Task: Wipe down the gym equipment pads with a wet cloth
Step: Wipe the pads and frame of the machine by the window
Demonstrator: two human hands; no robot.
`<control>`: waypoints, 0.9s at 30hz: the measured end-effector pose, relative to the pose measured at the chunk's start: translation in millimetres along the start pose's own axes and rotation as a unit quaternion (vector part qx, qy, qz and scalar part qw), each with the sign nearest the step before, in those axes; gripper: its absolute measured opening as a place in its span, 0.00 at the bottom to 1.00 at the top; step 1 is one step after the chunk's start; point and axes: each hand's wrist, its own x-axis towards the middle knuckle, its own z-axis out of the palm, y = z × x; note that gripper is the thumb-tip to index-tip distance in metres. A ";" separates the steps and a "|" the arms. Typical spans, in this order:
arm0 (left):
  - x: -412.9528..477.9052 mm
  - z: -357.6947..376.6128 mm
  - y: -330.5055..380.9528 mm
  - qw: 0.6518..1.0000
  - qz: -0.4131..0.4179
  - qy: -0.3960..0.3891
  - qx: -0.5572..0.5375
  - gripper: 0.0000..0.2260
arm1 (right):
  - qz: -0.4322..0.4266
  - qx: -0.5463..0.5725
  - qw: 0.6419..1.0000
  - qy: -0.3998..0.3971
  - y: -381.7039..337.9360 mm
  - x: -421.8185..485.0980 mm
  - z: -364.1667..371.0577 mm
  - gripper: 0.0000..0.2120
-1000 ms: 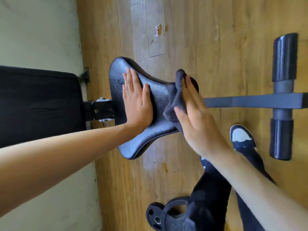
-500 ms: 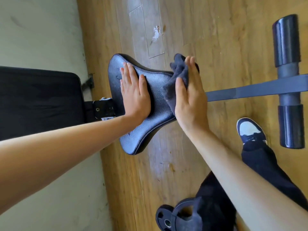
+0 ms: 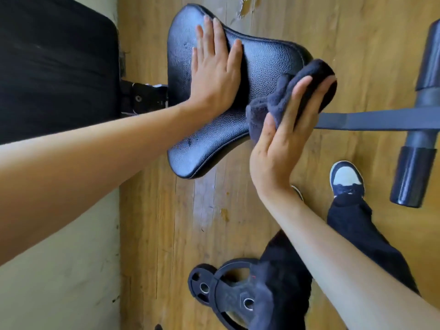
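Left hand (image 3: 214, 75) is flat on the black seat pad (image 3: 262, 60), fingers straight and slightly spread, pointing toward 12 o'clock over the pad's wide end. At the pad's 3 o'clock tip sits the dark cloth (image 3: 307, 77), bunched up, and the right hand (image 3: 285, 134) presses it there with straight fingers laid across it. The thumb lies along the cloth's lower fold; whether it nips that fold is hard to tell in the blur. The two hands are near each other, with a strip of bare leather between them.

Now the edges. The pad's stitched rim runs free at 12 and at 6 o'clock, with wooden floor (image 3: 166, 222) showing past both. At 9 o'clock a metal bracket (image 3: 147, 98) joins it to the back pad (image 3: 59, 67). From under the cloth a grey bar (image 3: 371, 121) heads to 3 o'clock and ends at the foam rollers (image 3: 414, 177). Weight plates (image 3: 221, 291) lie on the floor at 6 o'clock, and a shoe (image 3: 346, 179) stands at 4 o'clock, just beside the lower roller.
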 end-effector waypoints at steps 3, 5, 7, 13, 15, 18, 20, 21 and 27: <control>-4.3 -11.0 -15.2 0.998 0.058 -0.033 -0.011 0.29 | -0.289 -0.177 0.933 -0.120 43.9 19.6 -34.1 0.23; -17.7 -13.6 -35.3 0.994 0.106 -0.022 0.013 0.30 | -0.474 -0.234 0.838 -0.134 64.0 52.4 -48.8 0.27; -34.6 -10.4 -54.5 0.993 0.115 0.001 0.020 0.29 | -0.617 -0.232 0.732 -0.174 62.4 94.0 -55.7 0.27; -88.7 7.2 -103.9 0.992 0.114 0.005 0.048 0.27 | -0.636 -0.313 0.640 -0.296 19.2 70.6 3.0 0.25; -97.8 10.9 -117.4 0.991 0.126 0.003 0.051 0.28 | -0.637 -0.330 0.619 -0.320 13.4 75.5 3.4 0.27; -100.4 12.8 -139.7 0.987 0.145 -0.005 0.065 0.31 | -0.637 -0.327 0.593 -0.369 14.6 107.1 -33.3 0.33; -100.6 15.6 -143.5 0.988 0.142 0.001 0.057 0.31 | -0.618 -0.344 0.578 -0.407 16.2 124.8 -49.5 0.39; -103.9 16.8 -143.9 0.990 0.131 0.005 0.047 0.32 | -0.606 -0.349 0.578 -0.420 12.0 122.5 -44.4 0.40; -137.9 17.5 -179.3 0.998 0.045 -0.018 0.028 0.31 | -0.605 -0.348 0.574 -0.428 -15.8 24.2 56.6 0.42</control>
